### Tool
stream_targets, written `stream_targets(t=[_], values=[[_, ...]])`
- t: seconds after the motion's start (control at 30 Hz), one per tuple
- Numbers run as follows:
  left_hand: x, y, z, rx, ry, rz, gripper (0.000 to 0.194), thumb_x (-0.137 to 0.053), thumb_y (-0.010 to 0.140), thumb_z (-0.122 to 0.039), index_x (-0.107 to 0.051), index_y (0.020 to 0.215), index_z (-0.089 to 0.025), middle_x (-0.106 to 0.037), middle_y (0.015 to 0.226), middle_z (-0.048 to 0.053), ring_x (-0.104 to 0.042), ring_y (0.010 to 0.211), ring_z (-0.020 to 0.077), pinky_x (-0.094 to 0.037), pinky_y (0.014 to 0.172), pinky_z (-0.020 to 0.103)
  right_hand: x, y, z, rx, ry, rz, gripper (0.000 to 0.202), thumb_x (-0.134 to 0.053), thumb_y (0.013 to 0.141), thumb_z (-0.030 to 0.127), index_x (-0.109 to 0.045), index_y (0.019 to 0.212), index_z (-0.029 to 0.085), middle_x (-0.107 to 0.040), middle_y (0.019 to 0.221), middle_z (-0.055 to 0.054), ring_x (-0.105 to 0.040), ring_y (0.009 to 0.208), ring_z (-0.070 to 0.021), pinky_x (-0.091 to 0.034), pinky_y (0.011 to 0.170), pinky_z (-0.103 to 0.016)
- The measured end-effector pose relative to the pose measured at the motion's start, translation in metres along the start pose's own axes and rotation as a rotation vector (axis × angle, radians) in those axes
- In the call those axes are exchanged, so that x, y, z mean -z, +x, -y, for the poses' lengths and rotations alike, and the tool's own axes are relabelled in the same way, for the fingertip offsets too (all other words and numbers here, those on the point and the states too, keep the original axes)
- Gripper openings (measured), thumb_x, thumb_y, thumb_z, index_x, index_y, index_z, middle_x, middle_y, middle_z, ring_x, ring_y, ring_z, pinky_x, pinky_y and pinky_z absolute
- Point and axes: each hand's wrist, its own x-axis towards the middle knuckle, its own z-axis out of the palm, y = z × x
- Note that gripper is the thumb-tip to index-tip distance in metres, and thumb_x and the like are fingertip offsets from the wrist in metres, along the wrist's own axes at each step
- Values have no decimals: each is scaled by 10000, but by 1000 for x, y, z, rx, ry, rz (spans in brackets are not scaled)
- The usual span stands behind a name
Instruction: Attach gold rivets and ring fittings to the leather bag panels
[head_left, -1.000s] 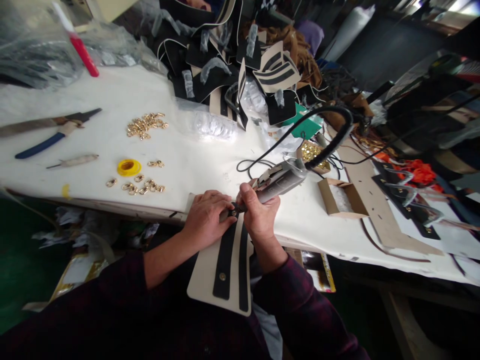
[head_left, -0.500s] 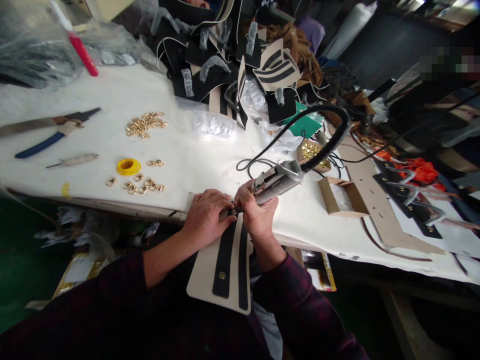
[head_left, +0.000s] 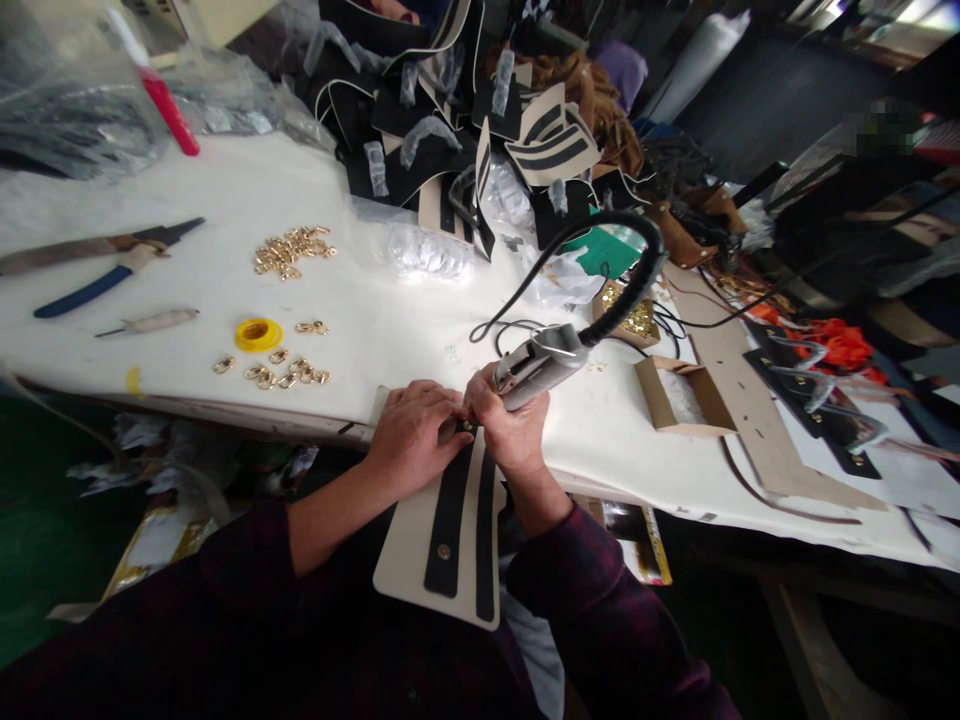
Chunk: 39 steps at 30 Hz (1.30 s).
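My right hand [head_left: 512, 428] is wrapped around a grey corded electric screwdriver [head_left: 541, 362], its thick black cable arching up and back. The tool's tip points down at the upper part of a beige leather panel [head_left: 409, 545] with black straps; the exact contact is hidden by my fingers. My left hand [head_left: 411, 432] grips the top of that panel, thumb and fingertips closed around the spot near the tip. One black strap [head_left: 448, 530] carries a small brass-coloured stud [head_left: 443, 551] near its lower end. The panel hangs over the table's front edge toward my lap.
On the white table [head_left: 360, 340] lie brass clasps [head_left: 292, 250], a yellow tape roll [head_left: 259, 335], an awl [head_left: 161, 321] and blue-handled pliers [head_left: 82, 290]. Right of the tool stand a box of brass parts [head_left: 636, 312] and a cardboard box [head_left: 686, 395]. Bag panels [head_left: 420, 130] are piled behind.
The screwdriver's rear end and cable have shifted left and slightly down, with my right hand moving a little left. My left hand and the panel stay nearly in place.
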Motion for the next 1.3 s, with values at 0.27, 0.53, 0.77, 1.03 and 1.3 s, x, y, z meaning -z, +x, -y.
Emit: stream_targets(t=[0.27, 0.53, 0.77, 1.03, 1.3], values=[[-1, -1, -1, 2, -3, -11, 239, -793, 885, -342, -749, 1114, -291, -743, 1337, 25, -597, 1286, 322, -465, 998, 523, 7, 3, -1, 6, 12, 114, 438, -821, 811, 530, -584, 646, 200, -588, 619, 0, -541, 570, -140, -458, 533, -274], [1, -1, -3, -21, 21, 26, 286, -785, 869, -295, -751, 1153, -308, -744, 1310, 19, -571, 1285, 333, -450, 1009, 544, 11, -2, -10, 48, 71, 66, 433, -802, 841, 543, -581, 681, 206, -566, 627, 7, -536, 565, -146, -473, 538, -293], [1, 0, -3, -54, 61, 50, 150, -721, 929, -341, -771, 1065, -301, -724, 1326, 33, -568, 1282, 335, -446, 992, 536, 9, -5, -10, 55, 64, -11, 391, -796, 836, 492, -567, 681, 215, -559, 622, 9, -531, 551, -147, -477, 529, -299], [0, 4, -11, 3, 56, 33, 191, -754, 870, -295, -770, 1059, -312, -765, 1229, 19, -580, 1258, 328, -444, 987, 529, 11, -1, -6, 7, -23, 48, 365, -775, 811, 453, -545, 649, 221, -555, 609, 18, -521, 556, -139, -474, 537, -286], [2, 4, -9, 16, 28, 60, 177, -786, 859, -306, -783, 1035, -311, -759, 1274, 1, -571, 1269, 325, -428, 1009, 532, 12, -2, -19, 72, 118, -47, 418, -763, 861, 510, -518, 669, 230, -493, 593, 31, -482, 533, -138, -434, 513, -294]])
